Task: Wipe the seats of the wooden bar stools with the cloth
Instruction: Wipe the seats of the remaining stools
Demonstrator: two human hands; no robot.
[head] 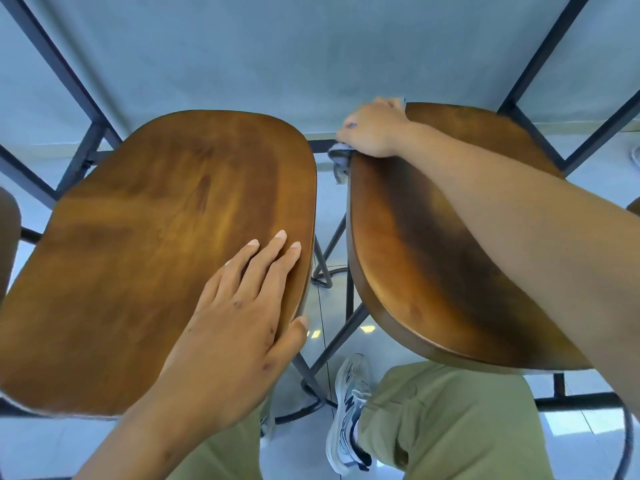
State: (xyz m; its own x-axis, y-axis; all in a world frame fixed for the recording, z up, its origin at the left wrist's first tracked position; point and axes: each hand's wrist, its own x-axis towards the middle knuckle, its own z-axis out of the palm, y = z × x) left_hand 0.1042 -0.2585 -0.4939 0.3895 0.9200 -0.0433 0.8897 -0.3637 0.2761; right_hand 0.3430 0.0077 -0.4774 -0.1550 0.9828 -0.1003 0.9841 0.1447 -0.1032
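Two brown wooden bar stool seats stand side by side under a table. My left hand [242, 313] rests flat on the near right part of the left seat [145, 237], fingers straight, thumb over its edge. My right hand [374, 129] reaches across the right seat [408, 258] and presses a grey-blue cloth [341, 161] against that seat's far left corner. Most of the cloth is hidden under the hand; a fold hangs over the edge.
Black metal table legs and braces [79, 98] run behind and beside the stools. Stool legs and a footrest ring [325, 271] show in the gap between the seats. My olive trousers and a white sneaker [349, 410] are below on a pale glossy floor.
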